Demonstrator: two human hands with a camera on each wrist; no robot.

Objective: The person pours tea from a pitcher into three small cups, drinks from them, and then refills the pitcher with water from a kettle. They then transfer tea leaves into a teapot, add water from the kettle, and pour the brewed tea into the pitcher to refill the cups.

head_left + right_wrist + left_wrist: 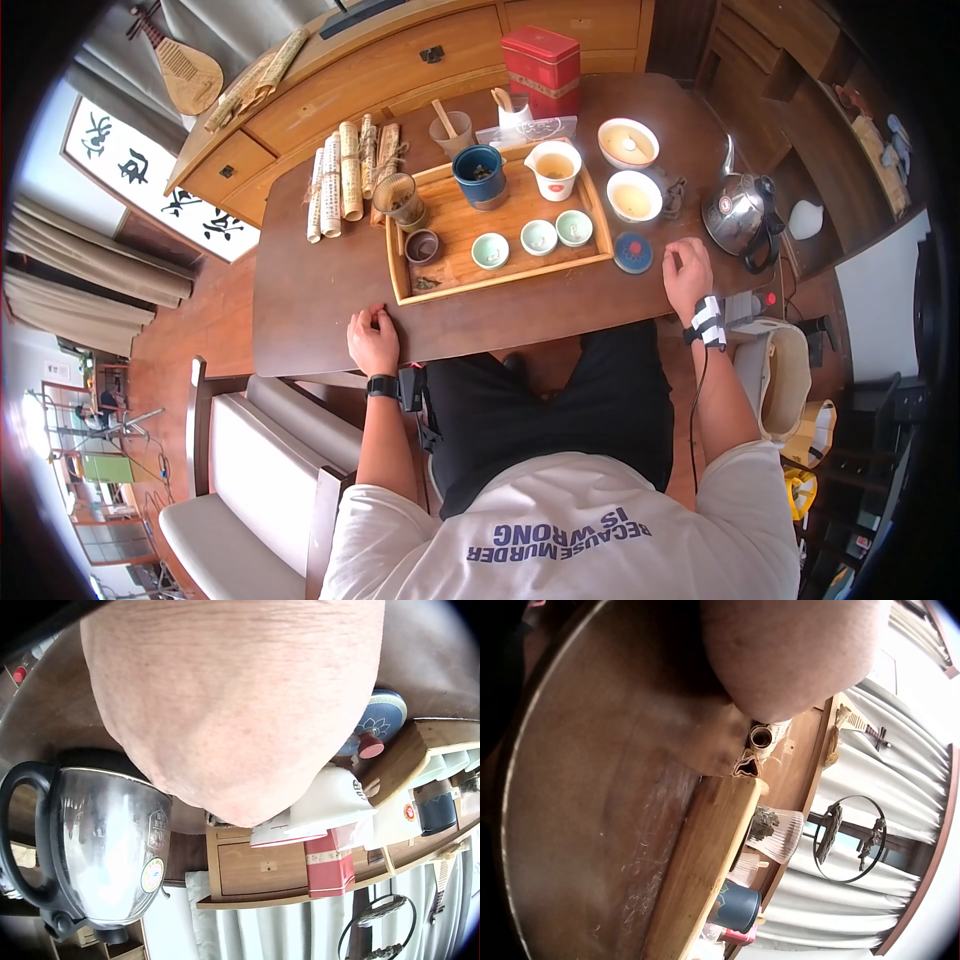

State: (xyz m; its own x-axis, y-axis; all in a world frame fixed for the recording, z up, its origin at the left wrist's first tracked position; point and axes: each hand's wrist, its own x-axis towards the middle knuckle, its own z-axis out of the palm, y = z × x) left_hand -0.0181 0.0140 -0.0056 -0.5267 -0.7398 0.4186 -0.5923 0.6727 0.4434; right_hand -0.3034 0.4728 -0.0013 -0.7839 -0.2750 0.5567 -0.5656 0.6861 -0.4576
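Note:
My left hand rests on the front edge of the brown table with fingers loosely curled and nothing in it. At the right, my right hand also rests loosely curled and holds nothing, between a round blue lid and a steel kettle. A wooden tray lies between the hands. On it stand pale green cups, a dark brown cup, a ribbed glass, a blue canister and a white pitcher of tea. The wrist views mostly show the backs of the hands.
Right of the tray stand two white bowls of tea, a rear bowl and a front bowl, beside a small dark figurine. Rolled scrolls lie at the back left. A red tin stands at the back.

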